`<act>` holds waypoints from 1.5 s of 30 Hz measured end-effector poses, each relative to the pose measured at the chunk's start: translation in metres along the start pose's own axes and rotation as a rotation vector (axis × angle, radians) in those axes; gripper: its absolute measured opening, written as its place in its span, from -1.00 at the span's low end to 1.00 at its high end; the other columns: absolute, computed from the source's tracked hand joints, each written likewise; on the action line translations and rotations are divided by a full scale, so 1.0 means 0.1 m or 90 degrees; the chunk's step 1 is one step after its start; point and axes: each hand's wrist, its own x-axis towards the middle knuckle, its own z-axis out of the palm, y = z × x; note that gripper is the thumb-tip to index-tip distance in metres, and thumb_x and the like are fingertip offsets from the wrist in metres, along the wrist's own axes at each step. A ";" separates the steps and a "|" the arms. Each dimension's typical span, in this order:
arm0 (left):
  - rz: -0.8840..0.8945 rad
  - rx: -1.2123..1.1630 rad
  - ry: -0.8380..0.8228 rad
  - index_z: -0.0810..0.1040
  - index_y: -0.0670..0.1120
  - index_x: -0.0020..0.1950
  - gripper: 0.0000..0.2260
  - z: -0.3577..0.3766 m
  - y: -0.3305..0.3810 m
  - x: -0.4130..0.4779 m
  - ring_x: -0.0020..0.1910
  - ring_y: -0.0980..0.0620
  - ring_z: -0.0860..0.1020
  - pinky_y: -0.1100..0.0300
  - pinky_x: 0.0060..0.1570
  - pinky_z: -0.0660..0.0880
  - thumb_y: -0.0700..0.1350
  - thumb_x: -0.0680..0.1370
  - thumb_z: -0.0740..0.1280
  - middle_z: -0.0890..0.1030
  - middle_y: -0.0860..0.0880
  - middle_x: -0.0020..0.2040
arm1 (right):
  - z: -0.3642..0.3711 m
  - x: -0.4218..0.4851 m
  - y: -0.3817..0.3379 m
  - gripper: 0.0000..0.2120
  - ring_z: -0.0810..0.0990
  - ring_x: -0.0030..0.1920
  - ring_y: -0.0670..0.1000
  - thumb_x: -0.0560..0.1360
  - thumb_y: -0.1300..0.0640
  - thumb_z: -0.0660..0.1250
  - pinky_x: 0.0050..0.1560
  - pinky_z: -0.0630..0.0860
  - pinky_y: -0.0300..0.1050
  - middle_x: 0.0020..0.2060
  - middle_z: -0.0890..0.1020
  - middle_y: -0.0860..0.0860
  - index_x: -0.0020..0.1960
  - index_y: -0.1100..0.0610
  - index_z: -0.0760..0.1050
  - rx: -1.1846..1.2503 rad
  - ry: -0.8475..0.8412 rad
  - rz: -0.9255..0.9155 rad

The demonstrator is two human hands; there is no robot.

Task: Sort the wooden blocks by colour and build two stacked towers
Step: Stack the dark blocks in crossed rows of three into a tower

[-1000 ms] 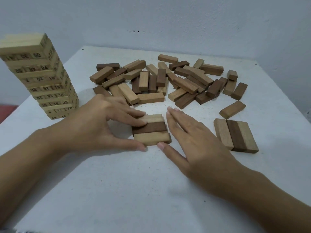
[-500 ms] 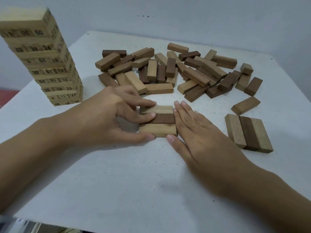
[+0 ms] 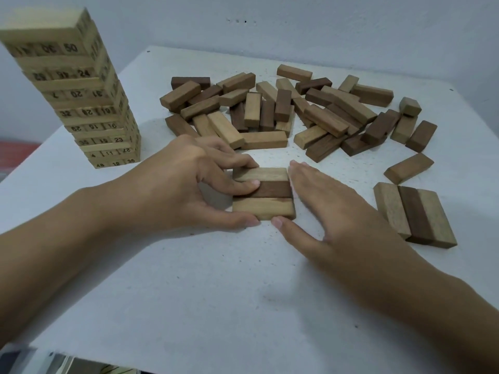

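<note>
Three-block row [image 3: 263, 194] sat flat on the table [image 3: 243, 306], dead centre between both hands, light-dark-light, long axes running left-right across the view. Left hand [image 3: 186, 184] was on its left ends: thumb along the near edge, one fingertip on the dark middle block, other fingers curled at the far block, so a pinch across the row. Right hand [image 3: 337, 211] lay flat, fingers straight and together against the right ends, thumb tip at the near right corner; pressing, not gripping. Both hands touched it, one per end, squeezing along the long axis. Looked like squaring the ends flush. Second row [image 3: 415, 214], same light-dark-light, lay well to the right, nearer the right hand, long axes running near-far, roughly crosswise to the first. My read: next move is one row onto the other, and that crossed lie is what matters; whichever gets lifted shouldn't need turning. Risk: middle block slips out if the squeeze is uneven. Loose pile [image 3: 283, 114] of mixed blocks lay beyond, numbered tower [image 3: 78, 98] far left, neither touched.
</note>
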 end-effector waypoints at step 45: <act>0.012 -0.176 0.042 0.74 -0.02 0.13 -0.55 0.84 0.68 1.04 0.10 0.06 0.67 0.08 0.04 0.57 0.17 0.34 0.61 0.69 0.12 0.15 | -0.86 -0.71 1.27 -0.40 0.44 0.36 -0.17 0.46 -0.28 0.36 0.31 0.43 -0.10 0.32 0.52 -0.21 0.42 -0.02 0.48 0.053 0.049 0.008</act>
